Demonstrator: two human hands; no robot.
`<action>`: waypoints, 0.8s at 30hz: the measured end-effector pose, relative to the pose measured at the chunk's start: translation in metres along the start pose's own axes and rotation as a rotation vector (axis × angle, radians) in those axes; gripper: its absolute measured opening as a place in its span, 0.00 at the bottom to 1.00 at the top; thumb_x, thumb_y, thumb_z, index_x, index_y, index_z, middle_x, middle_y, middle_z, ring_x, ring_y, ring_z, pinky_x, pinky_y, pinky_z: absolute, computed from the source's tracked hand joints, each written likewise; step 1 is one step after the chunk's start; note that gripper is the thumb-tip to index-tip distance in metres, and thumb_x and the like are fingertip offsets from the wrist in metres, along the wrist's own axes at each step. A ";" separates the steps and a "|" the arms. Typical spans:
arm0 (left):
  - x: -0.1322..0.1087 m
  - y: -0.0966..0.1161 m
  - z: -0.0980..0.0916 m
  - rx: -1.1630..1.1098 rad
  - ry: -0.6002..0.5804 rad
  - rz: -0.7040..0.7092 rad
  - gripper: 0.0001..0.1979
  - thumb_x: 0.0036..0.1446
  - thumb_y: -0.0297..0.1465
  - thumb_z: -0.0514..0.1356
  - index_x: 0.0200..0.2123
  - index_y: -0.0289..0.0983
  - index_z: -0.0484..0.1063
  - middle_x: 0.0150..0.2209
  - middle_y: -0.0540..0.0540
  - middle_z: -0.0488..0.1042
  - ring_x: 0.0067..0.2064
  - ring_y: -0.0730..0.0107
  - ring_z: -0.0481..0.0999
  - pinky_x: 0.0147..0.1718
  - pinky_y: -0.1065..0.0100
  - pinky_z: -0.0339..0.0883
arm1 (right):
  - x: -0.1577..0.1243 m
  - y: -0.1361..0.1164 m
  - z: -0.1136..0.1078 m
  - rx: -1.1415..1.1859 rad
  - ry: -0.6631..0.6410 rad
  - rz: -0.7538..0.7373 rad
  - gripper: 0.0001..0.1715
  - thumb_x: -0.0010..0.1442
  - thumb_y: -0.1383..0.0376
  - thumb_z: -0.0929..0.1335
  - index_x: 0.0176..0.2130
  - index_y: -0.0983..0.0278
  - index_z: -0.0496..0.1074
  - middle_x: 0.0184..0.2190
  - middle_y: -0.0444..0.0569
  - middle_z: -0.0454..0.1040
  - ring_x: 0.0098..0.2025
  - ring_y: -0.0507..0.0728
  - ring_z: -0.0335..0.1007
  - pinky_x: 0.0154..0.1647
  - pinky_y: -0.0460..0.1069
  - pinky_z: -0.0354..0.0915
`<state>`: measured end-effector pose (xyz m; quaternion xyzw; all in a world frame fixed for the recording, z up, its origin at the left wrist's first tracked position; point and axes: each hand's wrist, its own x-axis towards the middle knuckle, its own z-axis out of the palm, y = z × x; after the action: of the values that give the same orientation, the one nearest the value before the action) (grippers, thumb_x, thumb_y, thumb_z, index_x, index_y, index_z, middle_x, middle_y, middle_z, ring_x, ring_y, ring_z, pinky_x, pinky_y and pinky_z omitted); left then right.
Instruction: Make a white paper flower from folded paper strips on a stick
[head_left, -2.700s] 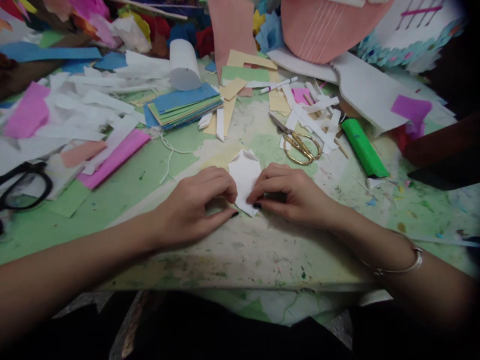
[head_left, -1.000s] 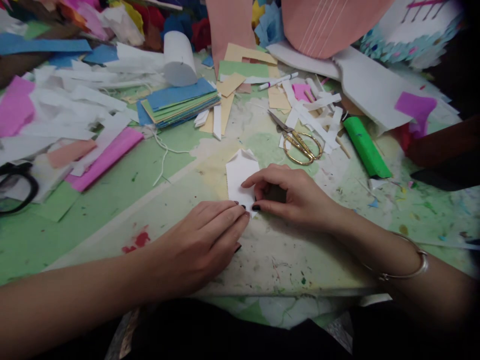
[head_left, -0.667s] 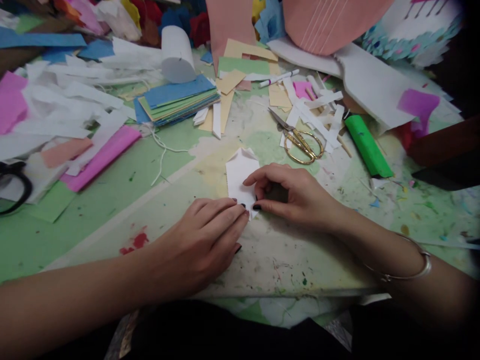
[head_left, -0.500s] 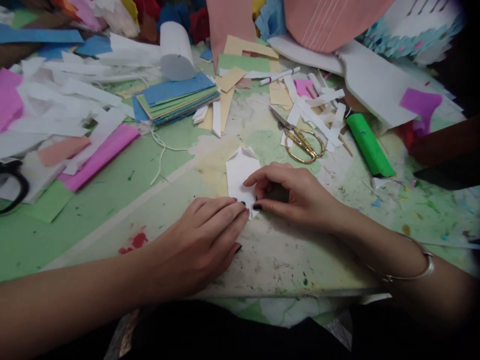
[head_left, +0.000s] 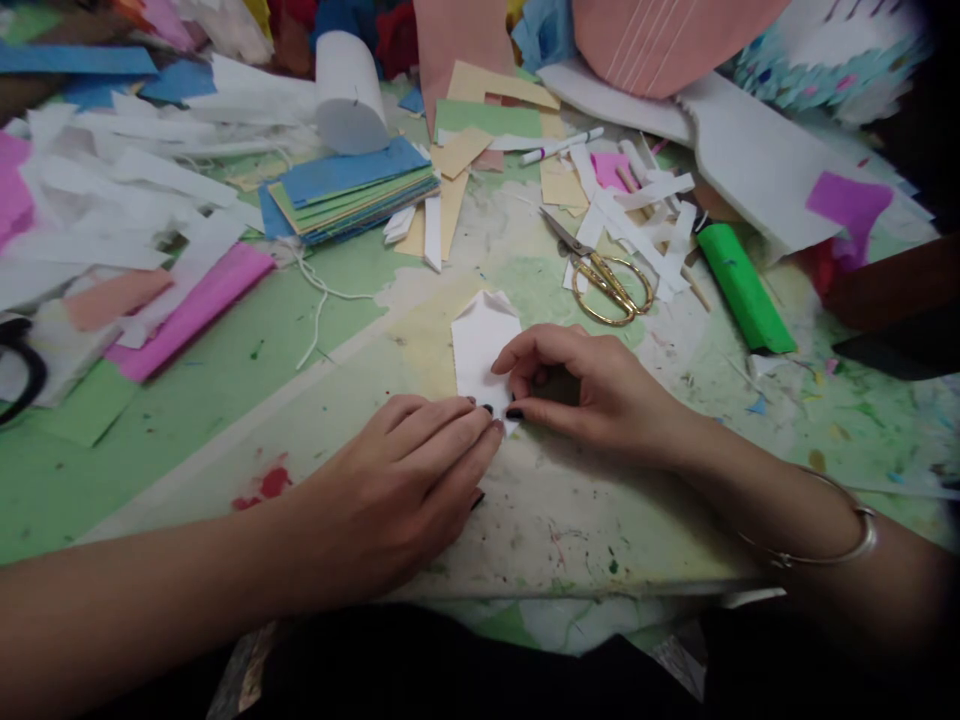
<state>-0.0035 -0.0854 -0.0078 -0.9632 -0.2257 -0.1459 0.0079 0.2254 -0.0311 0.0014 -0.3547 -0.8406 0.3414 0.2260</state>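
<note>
A small white folded paper [head_left: 480,340] lies on the paint-stained green table [head_left: 525,520], just in front of me. My left hand [head_left: 405,470] lies flat, fingers stretched out together, with the fingertips pressing on the paper's lower edge. My right hand [head_left: 592,395] is curled, its thumb and fingertips pinching the paper's lower right side. A silver bangle [head_left: 832,545] sits on my right wrist.
Gold scissors [head_left: 607,285] and a green tube [head_left: 742,290] lie behind my right hand among white paper strips [head_left: 637,215]. A stack of coloured card [head_left: 352,195], pink crepe paper [head_left: 195,310], white string [head_left: 322,300] and black scissors [head_left: 15,360] are to the left.
My left hand has moved from the paper's left side, where it was curled, to below the paper and flattened on its lower edge. Over the last second both hands stay still.
</note>
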 end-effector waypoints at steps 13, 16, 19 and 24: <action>0.002 0.005 -0.001 -0.009 0.002 0.005 0.21 0.59 0.23 0.52 0.55 0.22 0.63 0.48 0.30 0.71 0.52 0.48 0.69 0.48 0.51 0.67 | 0.003 0.000 -0.001 -0.059 -0.016 -0.043 0.07 0.55 0.73 0.68 0.37 0.66 0.72 0.29 0.44 0.73 0.32 0.51 0.66 0.37 0.47 0.59; 0.007 0.003 -0.002 -0.043 -0.019 -0.052 0.21 0.60 0.26 0.52 0.56 0.24 0.63 0.45 0.34 0.73 0.48 0.53 0.70 0.45 0.53 0.69 | 0.003 0.000 -0.001 -0.047 -0.019 -0.031 0.07 0.55 0.73 0.68 0.36 0.66 0.72 0.28 0.44 0.72 0.32 0.51 0.66 0.36 0.47 0.59; 0.010 0.001 -0.004 -0.062 -0.031 -0.074 0.20 0.61 0.28 0.52 0.55 0.26 0.64 0.44 0.36 0.73 0.46 0.54 0.70 0.44 0.53 0.68 | 0.003 0.000 -0.001 -0.021 -0.023 -0.009 0.07 0.55 0.73 0.68 0.37 0.66 0.72 0.29 0.44 0.72 0.31 0.50 0.65 0.35 0.46 0.59; 0.009 0.000 -0.003 -0.077 -0.037 -0.075 0.19 0.61 0.29 0.53 0.54 0.27 0.65 0.44 0.36 0.73 0.46 0.53 0.69 0.44 0.53 0.68 | 0.003 0.001 0.001 0.017 -0.013 0.000 0.09 0.54 0.74 0.68 0.37 0.67 0.71 0.30 0.45 0.73 0.31 0.50 0.65 0.34 0.46 0.59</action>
<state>0.0034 -0.0814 -0.0023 -0.9561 -0.2562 -0.1370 -0.0387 0.2236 -0.0289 0.0008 -0.3508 -0.8391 0.3507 0.2235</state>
